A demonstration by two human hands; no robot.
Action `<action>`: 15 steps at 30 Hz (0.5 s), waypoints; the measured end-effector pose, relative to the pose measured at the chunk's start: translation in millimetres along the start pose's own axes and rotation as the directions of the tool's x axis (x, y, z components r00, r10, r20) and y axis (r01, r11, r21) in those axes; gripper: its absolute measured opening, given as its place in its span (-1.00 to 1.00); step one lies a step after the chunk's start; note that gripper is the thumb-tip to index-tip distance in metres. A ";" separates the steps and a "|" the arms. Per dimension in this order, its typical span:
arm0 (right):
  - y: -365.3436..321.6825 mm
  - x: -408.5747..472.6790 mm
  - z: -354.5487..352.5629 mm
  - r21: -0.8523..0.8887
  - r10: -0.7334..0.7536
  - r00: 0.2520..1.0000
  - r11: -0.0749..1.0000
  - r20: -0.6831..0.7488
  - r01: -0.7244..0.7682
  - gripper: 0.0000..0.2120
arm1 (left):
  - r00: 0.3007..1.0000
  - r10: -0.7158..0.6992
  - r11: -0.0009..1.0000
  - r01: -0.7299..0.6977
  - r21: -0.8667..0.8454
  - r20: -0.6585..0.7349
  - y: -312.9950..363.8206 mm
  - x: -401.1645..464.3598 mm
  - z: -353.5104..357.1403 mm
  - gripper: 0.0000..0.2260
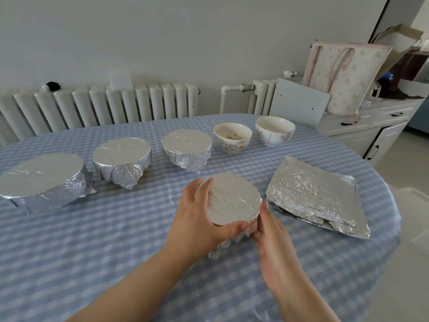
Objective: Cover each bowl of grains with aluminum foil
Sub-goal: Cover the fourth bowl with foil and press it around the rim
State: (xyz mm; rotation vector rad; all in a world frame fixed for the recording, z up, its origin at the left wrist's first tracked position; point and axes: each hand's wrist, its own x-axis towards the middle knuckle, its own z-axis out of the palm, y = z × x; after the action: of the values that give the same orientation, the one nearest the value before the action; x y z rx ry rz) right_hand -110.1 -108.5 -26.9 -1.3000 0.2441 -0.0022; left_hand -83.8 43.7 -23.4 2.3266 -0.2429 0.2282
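Left hand (199, 210) cupped wide around the near-left rim of the foil-covered bowl (234, 198), thumb curled onto the front edge, fingers spread over the foil top. Right hand (267, 228) pinching the foil skirt at the front-right rim, fingertips close together on the crumple. Bowl at the middle of the checked tablecloth (116, 252), just in front of both forearms.

Step in hand, judging by the loose flap hanging below the rim: crimping foil down on the fourth bowl. Next move likely calls for working round the rim, pressing the slack flat against the wall.

Further out: three wrapped bowls (123, 156) in a row behind, two open bowls still waiting, cat bowl (232, 137) and plain white bowl (275, 130). Spare foil sheets (318, 196) lying to the right.

Writing: "LIFE" or similar on the cat bowl, too small to read surely.
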 end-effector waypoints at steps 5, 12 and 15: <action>-11.5 9.5 -14.6 0.204 0.139 0.987 0.967 0.075 -0.152 -0.60 | 0.999 -0.027 1.000 0.026 -0.005 -0.026 0.7 -0.8 1.7 0.13; -6.8 10.5 -19.0 0.250 0.140 0.982 0.953 0.126 -0.168 -0.62 | 1.000 -0.028 1.000 0.028 -0.009 -0.001 -0.6 -3.5 -0.8 0.13; -6.3 8.0 -16.2 0.242 0.096 0.993 0.964 0.063 -0.109 -0.68 | 1.000 -0.030 0.999 0.030 -0.027 -0.001 -0.3 -3.8 -2.5 0.15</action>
State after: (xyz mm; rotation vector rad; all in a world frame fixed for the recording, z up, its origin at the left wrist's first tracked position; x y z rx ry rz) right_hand -104.4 -126.7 -26.3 -1.0382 0.2589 0.0867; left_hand -87.5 46.1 -22.7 2.3021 -0.2094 0.2101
